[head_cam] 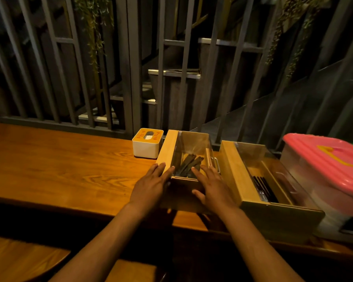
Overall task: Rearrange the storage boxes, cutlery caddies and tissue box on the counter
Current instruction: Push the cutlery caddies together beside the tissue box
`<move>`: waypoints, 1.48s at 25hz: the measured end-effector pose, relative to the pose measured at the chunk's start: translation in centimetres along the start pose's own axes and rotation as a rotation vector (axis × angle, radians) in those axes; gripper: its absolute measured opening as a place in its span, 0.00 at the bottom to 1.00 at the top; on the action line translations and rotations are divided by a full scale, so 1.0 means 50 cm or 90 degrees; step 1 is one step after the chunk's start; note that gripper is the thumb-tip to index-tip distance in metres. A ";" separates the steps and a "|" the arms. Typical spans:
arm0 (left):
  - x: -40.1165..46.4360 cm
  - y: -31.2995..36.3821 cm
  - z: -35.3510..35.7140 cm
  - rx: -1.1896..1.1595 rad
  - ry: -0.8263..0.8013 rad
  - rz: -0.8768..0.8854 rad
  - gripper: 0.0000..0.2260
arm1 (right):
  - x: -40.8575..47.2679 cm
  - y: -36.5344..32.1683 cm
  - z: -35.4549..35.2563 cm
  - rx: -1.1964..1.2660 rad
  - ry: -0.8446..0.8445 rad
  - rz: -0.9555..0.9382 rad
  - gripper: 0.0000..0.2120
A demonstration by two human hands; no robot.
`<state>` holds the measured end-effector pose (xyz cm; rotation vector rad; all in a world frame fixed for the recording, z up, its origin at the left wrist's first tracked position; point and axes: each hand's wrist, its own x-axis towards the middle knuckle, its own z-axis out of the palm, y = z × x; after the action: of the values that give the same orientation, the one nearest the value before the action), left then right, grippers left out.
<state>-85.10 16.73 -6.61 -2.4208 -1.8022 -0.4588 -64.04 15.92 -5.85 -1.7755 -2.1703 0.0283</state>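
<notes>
Two bare forearms are seen rising from the bottom of the frame to a wooden caddy (183, 169) at centre. It is flanked by both hands: the left hand (151, 185) is laid flat against its left wall with fingers stretched forward, and the right hand (211, 185) is set on its near right corner, thumb on the front face. Neither hand is closed; the fingers are spread and pressed against the wood, though whether the caddy is actually squeezed between them cannot be told in the dim light. Dark cutlery is held under its clear lid. A tissue box (147, 143) (white, with an orange top) is placed just beside the caddy's far left corner. To the right, a second caddy (259, 178) is set on the counter (59, 165), and at the right edge a storage box (324, 171) with a pink lid is found.
</notes>
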 end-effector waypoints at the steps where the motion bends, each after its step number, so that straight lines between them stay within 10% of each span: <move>1: 0.012 -0.006 0.003 -0.002 0.004 0.001 0.24 | 0.014 0.001 0.003 -0.001 0.002 0.000 0.34; 26: 0.141 -0.058 0.028 0.107 -0.016 0.044 0.35 | 0.148 -0.016 0.000 -0.118 -0.075 0.045 0.36; 37: 0.012 0.239 -0.076 -0.061 0.099 0.112 0.23 | -0.077 0.160 -0.175 0.012 0.117 0.046 0.22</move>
<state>-74.33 12.77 -1.54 -2.4983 -1.5246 -0.7076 -53.48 12.28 -0.34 -1.7715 -1.9716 -0.0932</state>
